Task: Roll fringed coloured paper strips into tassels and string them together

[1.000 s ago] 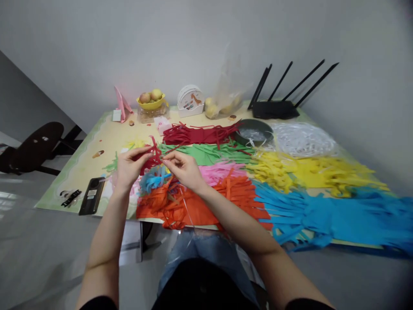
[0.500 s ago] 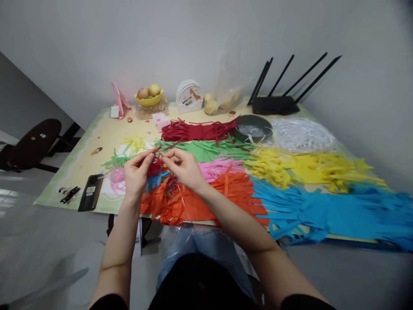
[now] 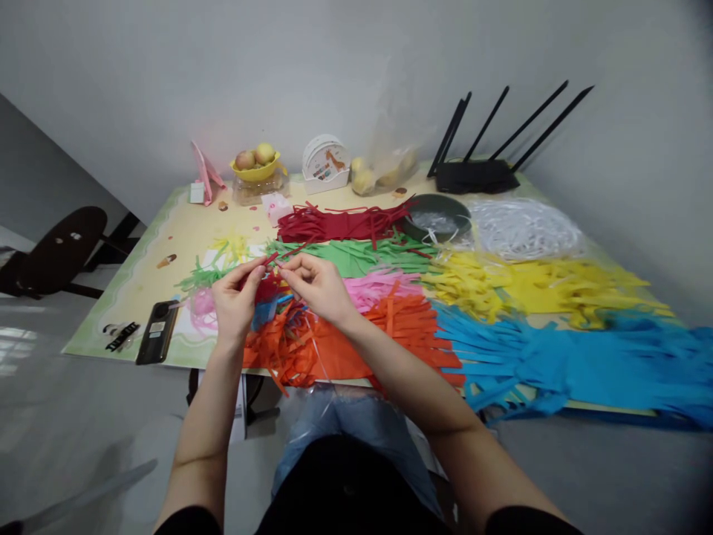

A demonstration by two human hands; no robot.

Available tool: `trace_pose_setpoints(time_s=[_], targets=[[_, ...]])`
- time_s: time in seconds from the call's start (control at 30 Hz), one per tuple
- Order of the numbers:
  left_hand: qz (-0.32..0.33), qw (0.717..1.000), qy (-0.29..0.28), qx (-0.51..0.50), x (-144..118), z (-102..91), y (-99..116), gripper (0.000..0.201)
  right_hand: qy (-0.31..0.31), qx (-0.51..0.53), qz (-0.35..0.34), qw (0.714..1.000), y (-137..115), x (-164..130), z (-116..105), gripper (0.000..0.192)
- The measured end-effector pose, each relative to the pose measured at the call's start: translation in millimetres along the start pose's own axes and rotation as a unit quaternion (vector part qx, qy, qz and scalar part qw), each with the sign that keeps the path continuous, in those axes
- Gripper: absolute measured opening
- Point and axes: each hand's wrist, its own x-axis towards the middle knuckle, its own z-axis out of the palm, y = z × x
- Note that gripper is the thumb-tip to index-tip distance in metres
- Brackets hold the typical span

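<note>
A long table [image 3: 167, 245] is taking up most of the room, running along the wall, and nearly all of it is lying under fringed paper: blue sheets [image 3: 584, 368] nearest the right, yellow sheets [image 3: 535, 286] behind them, orange sheets [image 3: 345, 342] at the person's lap, then pink, green and a red stack [image 3: 339, 221] further back. A black router [image 3: 476, 177] is standing at the far edge, a dark bowl [image 3: 437, 215] beside white strips, a fruit bowl [image 3: 257, 167] by the wall and a phone [image 3: 157, 332] at the near left. The person's left hand [image 3: 234, 301] and right hand [image 3: 315, 286] are meeting over the orange sheets, fingertips pinched shut from both sides on a small red paper bundle [image 3: 270, 279], its strips poking up between them. Judging by a few small finished tufts lying left of the hands and the big uncut-looking piles, the work is looking barely begun.
</note>
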Motion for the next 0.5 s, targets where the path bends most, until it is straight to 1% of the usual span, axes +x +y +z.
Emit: trace_pose_setpoints(time_s=[0.37,0.5], targets=[[0.004,1.0,0.006,0.0,-1.4,-0.9,-0.1,0.022,-0.014,0.014,0.007,1.0,0.0,1.4,-0.7,0.025],[0.011,1.0,0.008,0.008,-2.8,-2.1,-2.0,0.022,-0.025,0.023,0.028,0.999,-0.4,2.1,-1.0,0.027]])
